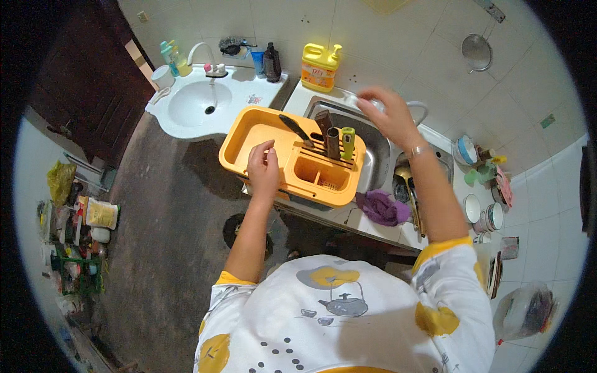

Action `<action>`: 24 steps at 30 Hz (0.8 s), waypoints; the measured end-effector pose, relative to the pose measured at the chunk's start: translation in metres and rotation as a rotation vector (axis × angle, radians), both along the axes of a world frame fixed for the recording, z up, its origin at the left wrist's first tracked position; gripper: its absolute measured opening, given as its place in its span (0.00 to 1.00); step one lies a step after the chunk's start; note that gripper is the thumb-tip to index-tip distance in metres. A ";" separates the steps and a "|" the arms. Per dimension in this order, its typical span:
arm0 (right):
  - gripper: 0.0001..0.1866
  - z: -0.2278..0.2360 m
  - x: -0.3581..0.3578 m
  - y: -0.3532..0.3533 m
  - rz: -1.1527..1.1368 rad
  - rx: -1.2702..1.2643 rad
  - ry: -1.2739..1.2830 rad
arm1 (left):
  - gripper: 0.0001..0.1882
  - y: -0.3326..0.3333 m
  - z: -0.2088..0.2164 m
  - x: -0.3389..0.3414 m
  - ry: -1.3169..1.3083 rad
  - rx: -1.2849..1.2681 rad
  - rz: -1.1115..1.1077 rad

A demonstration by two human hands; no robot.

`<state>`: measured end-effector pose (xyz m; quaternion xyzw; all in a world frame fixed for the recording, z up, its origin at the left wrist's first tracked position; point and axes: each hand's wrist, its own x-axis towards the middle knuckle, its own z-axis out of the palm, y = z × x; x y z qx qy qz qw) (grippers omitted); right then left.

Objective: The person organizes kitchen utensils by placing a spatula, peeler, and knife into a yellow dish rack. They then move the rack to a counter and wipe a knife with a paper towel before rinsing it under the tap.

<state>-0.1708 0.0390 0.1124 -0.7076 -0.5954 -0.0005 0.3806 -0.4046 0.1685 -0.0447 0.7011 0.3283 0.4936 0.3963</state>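
Rack (285, 165): orange-yellow, long and round-cornered, with an open shallow tray at its left end, dark slots across the right half and a divided cup at the near right; I see it lying across the near edge of the counter (345, 216), partly over the sink (378, 149); a black handle (297, 130) leans from the slots, and brown handles (333, 144) and a green handle (348, 143) stand beside it.

The left hand (263, 169) is at the rack's near side, fingers loosely bent; I cannot tell whether it presses on the rim, which it partly covers; the right hand (387, 118) is over the sink's far edge, thumb and fingers parted, its tips too blurred for me to name the white thing by them; the blades are hidden in the slots.

The right forearm crosses my view of the second bowl; a purple cloth (384, 208) lies just right of the rack; a yellow jug (320, 68) stands behind, and a white washbasin (186, 105) is to the left.
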 end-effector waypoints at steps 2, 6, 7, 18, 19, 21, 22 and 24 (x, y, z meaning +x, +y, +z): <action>0.15 -0.040 0.013 -0.035 -0.154 -0.013 0.182 | 0.11 -0.001 0.005 -0.005 -0.049 -0.059 -0.046; 0.12 -0.133 0.011 -0.088 -0.247 0.010 0.498 | 0.13 0.004 0.012 -0.013 -0.049 -0.152 -0.126; 0.12 -0.147 0.002 -0.096 -0.242 0.022 0.622 | 0.14 0.005 0.013 -0.016 -0.038 -0.172 -0.139; 0.11 -0.158 -0.035 -0.122 -0.322 0.075 0.728 | 0.19 0.047 0.037 0.026 0.093 -0.433 -0.298; 0.10 -0.156 -0.037 -0.124 -0.327 0.067 0.719 | 0.17 0.048 0.038 0.029 0.069 -0.380 -0.324; 0.10 -0.152 -0.043 -0.129 -0.341 0.048 0.702 | 0.13 0.045 0.044 0.035 0.021 -0.279 -0.379; 0.10 -0.153 -0.045 -0.133 -0.349 0.050 0.693 | 0.11 0.035 0.056 0.037 0.017 -0.255 -0.393; 0.10 -0.154 -0.047 -0.139 -0.361 0.058 0.675 | 0.13 0.026 0.059 0.046 0.023 -0.103 -0.460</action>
